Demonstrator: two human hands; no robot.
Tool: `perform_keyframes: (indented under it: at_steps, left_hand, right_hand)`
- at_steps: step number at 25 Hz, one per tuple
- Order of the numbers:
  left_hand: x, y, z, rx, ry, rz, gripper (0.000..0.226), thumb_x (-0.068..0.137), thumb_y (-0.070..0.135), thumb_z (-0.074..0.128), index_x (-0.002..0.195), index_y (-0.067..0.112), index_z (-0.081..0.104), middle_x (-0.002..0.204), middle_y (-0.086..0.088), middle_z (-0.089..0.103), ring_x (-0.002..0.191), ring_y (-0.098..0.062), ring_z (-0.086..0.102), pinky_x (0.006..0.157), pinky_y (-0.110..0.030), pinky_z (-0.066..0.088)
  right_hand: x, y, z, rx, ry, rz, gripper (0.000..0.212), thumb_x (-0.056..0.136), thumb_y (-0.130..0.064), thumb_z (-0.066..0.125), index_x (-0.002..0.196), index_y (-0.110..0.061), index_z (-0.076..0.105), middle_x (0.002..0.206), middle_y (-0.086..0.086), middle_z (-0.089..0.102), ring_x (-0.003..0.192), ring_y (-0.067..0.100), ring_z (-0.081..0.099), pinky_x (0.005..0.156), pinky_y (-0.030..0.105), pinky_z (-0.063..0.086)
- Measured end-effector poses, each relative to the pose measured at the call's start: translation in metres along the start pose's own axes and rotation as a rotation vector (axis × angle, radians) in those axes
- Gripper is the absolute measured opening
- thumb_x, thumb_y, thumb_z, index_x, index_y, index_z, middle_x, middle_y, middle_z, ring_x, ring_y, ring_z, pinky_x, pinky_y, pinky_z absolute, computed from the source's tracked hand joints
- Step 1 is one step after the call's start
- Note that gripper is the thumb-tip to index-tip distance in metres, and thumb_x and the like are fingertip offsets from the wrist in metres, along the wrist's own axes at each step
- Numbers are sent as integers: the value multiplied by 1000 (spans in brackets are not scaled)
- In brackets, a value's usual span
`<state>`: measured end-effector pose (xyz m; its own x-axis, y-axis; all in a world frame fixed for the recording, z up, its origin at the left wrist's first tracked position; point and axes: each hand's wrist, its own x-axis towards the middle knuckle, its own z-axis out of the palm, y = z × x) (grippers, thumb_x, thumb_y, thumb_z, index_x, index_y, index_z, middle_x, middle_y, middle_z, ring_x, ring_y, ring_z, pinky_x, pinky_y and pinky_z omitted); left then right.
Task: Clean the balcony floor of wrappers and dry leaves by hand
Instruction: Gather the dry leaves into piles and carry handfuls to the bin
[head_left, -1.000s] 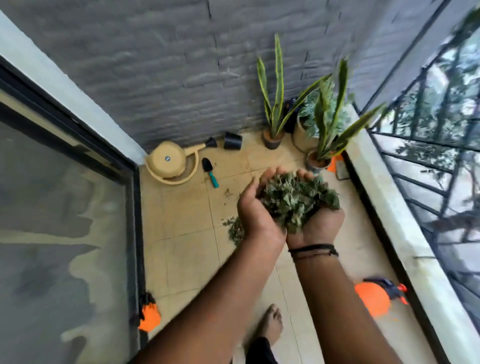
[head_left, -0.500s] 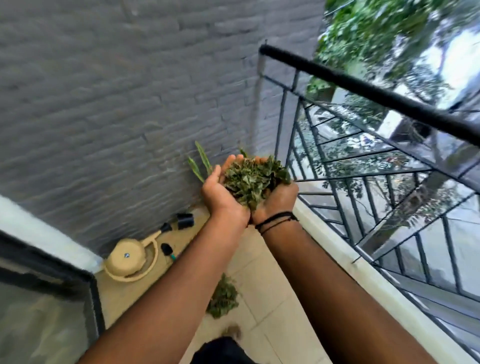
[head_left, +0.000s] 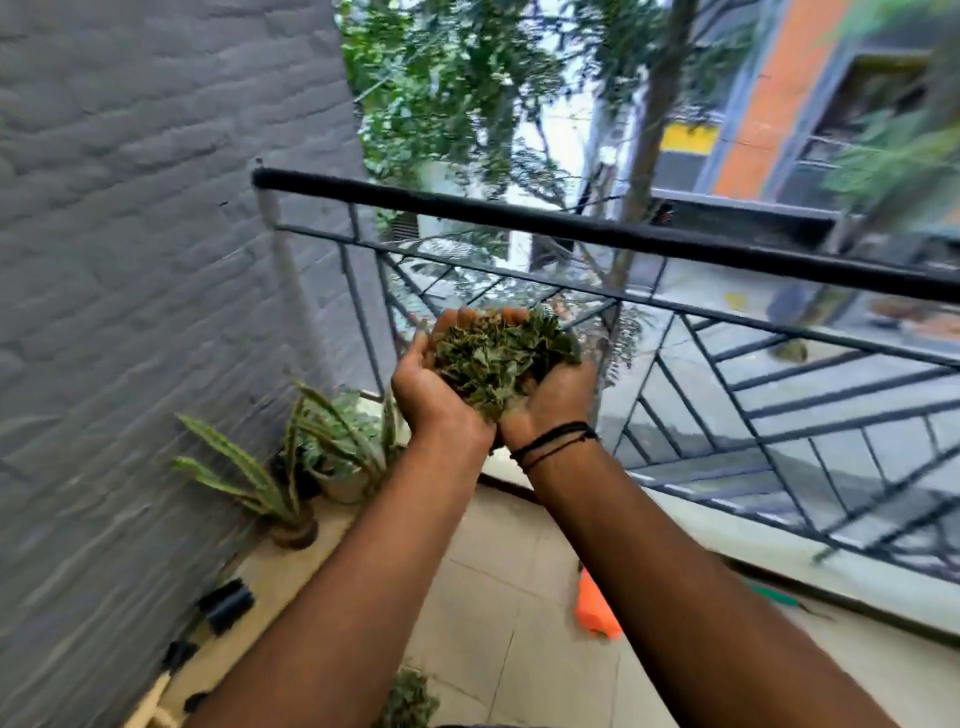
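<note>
Dry leaves (head_left: 496, 364) heaped in cupped left hand (head_left: 434, 395), right hand (head_left: 553, 397), fingers apparently curled

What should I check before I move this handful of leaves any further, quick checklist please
1. Both hands cupped under the dry leaves: ok; left hand and right hand meet at the heels.
2. Leaves spilling: none seen, ok.
3. Railing ahead of hands: ok.
4. Bin or bag for the load: cannot tell, none in view.
5. Floor done: not ok, a leaf pile remains.
6. Path past the potted plants: ok.
</note>
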<state>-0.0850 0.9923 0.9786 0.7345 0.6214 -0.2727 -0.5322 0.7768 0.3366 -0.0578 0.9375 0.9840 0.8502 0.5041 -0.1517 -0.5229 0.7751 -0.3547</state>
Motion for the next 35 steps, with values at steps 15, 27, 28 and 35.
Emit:
perform_keyframes:
  at_steps: [15,27,28,35]
  left_hand:
    - [-140,-308,103,184,-412,-729,29,91,25,41,80,9,63,87,-12,63,84,-34,62,89,-45,53]
    - [-318,-571,123,342,-527,-1155,24,86,20,44,73,8,61,75,-11,62,67,-29,63,75,-38,56]
    - [-321,-586,123,364,-531,-1169,29,87,20,43,70,7,63,73,-11,63,64,-29,64,73,-36,56]
    - [-360,-762,133,435,-457,-1462,18,85,20,46,75,10,57,76,-10,61,65,-27,64,73,-35,60]
  right_hand:
    - [-116,-301,-122,98,236,-764,24,72,-22,49,73,-9,70,80,12,68,74,28,69,73,34,57]
    - [-260,-532,-273,335,331,-1112,26,89,-22,40,80,-7,59,76,13,64,68,28,69,67,35,61]
    - [-262,-540,-283,354,356,-1123,26,90,-22,39,80,-7,59,75,14,65,66,28,69,66,36,61]
    - [-289,-676,-377,357,643,-1336,22,76,-21,49,82,-6,64,81,14,67,75,30,67,73,35,59]
